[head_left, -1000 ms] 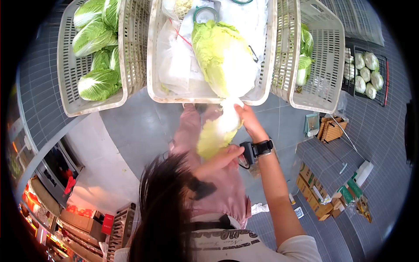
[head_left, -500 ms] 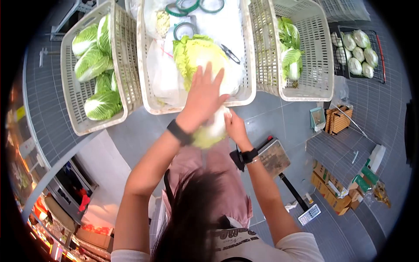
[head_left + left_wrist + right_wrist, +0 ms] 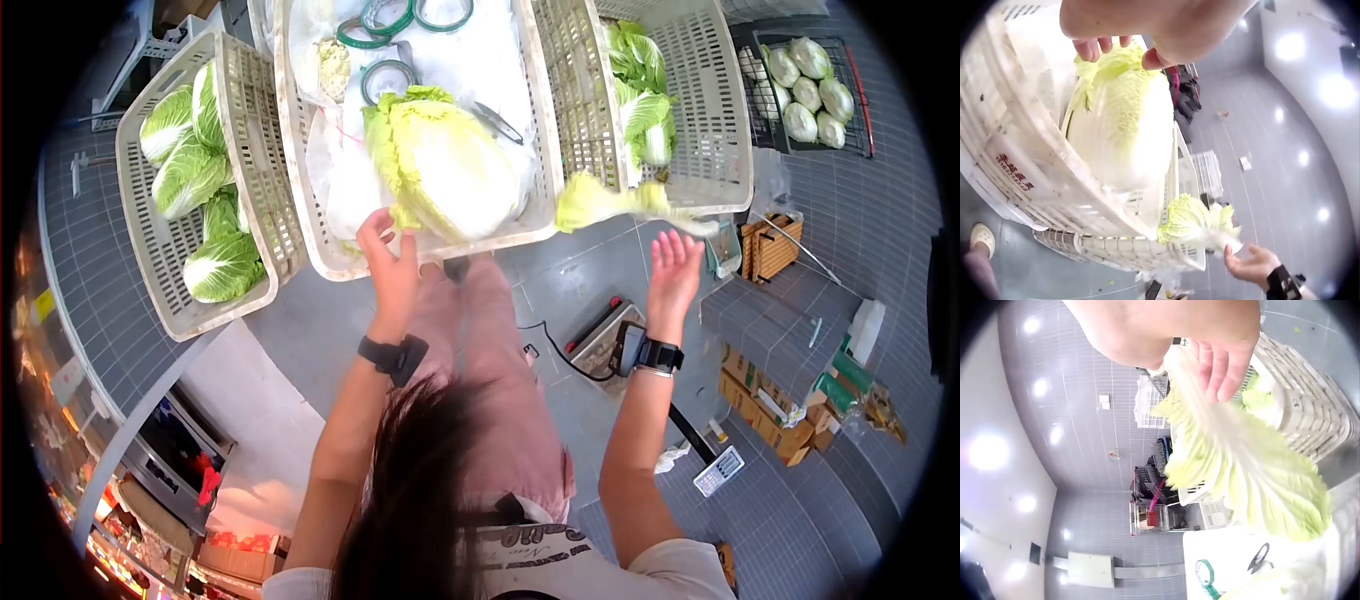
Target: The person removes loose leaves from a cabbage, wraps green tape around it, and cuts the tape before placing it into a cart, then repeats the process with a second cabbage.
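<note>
A large pale cabbage (image 3: 450,170) lies in the middle crate (image 3: 300,185). At its lower left edge, my left hand (image 3: 392,270) has its fingers loosely bent; whether they touch it, I cannot tell. The left wrist view shows the cabbage (image 3: 1125,125) below the left hand (image 3: 1154,25). A loose leaf (image 3: 600,203) is in the air by the right crate's near edge, just beyond the fingertips of my right hand (image 3: 672,285), which is open and palm up. In the right wrist view, the leaf (image 3: 1241,456) stretches below the right hand (image 3: 1185,331).
Green tape rolls (image 3: 388,80) and scissors (image 3: 498,124) lie in the middle crate. Cabbages fill part of the left crate (image 3: 150,250); more lie in the right crate (image 3: 738,110). A wire basket (image 3: 868,120) stands beyond. A scale (image 3: 718,470) is on the floor, near cardboard boxes (image 3: 755,405).
The right hand has moved right and let go of the leaf, which has gone rightward from below the middle crate. The left hand has drawn back from on top of the cabbage to its lower left.
</note>
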The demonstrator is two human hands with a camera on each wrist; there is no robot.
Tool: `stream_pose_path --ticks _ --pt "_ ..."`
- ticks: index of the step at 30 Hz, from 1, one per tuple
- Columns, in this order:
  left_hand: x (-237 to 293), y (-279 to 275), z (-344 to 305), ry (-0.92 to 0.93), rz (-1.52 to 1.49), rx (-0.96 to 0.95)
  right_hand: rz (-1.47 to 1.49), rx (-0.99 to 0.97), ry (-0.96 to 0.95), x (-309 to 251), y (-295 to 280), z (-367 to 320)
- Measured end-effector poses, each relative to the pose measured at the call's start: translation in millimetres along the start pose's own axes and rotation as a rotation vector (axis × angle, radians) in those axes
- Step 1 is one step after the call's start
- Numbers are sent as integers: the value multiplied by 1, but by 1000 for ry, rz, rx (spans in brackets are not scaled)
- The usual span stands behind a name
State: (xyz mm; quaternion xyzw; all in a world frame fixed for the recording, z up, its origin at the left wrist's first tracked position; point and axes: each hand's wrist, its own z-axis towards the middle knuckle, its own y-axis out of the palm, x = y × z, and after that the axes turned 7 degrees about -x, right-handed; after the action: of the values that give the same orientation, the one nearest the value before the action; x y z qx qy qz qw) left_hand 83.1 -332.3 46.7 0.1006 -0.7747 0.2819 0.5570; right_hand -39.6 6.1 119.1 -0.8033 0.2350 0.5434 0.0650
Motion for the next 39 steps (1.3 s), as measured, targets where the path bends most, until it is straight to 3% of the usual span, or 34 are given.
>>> stream_pose_path --ticks 2,6,9,10,13,15,17,19,20,23,25,28,32,35,38,39 --pt "-27 1 10 -129 -81 119 -5 -73 35 20 22 -2" --pt "-8 -5 32 -285 -249 -122 -202 -300 87 81 59 -13" --pt "-11 -1 41 -343 -227 -149 -793 25 -131 122 51 15" --pt "-9 -1 41 -354 -240 -132 -749 228 -116 127 42 35" --pt "-12 1 41 -358 -236 -114 -258 74 228 127 14 83" --pt "-10 6 42 -446 -255 -45 -307 122 148 135 6 93" --pt "-10 17 40 -403 -327 -28 -385 243 177 126 6 76" --pt "-16 21 45 -367 -398 6 -586 214 133 139 -5 54" --pt "-26 22 49 -466 -363 35 -676 185 98 148 -1 53" --pt "-51 46 68 -355 -413 240 -764 -483 -81 130 72 26" --pt "-10 51 73 -313 -391 149 -822 -821 -395 101 146 25" --pt "17 50 70 -317 -285 34 -630 -942 38 138 186 26" --pt "10 55 58 -278 -146 138 -632 -959 -41 127 194 10" --pt "16 41 48 -379 -450 58 -811 -1026 -254 96 201 -12" --pt "53 38 43 -299 -1026 68 -830 -1086 -397 76 211 -35" --pt "53 36 45 -289 -1043 56 -843 -1083 -422 77 213 -37"
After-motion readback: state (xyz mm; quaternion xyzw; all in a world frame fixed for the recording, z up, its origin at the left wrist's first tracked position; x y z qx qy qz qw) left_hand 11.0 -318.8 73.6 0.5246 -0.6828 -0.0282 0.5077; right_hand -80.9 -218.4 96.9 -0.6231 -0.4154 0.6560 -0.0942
